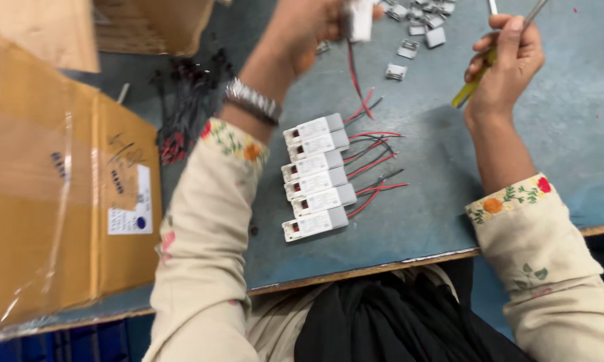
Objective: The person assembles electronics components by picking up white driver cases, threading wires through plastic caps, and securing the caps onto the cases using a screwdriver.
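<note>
- We hold a small white box in our left hand, up at the far edge of the view, beyond the row of white boxes; the fingers wrap around it, though blur hides just how.
- A red and a dark wire hang from that held box down toward the row.
- Our right hand is raised to the right of the row, well apart from it, its fingers pressed together around a screwdriver with a yellow handle and a metal shaft pointing up and away.
- The row is six white boxes lying side by side on the blue tabletop, each touching the next, with red and dark wires trailing out to the right.
- Beyond the row, between our two hands, small grey metal clips lie scattered.
- Left of the row lies a bundle of dark and red wires, and further left stands a large cardboard box sealed with clear tape.
- A metal watch sits on our left wrist, above a cream sleeve with flower embroidery.
</note>
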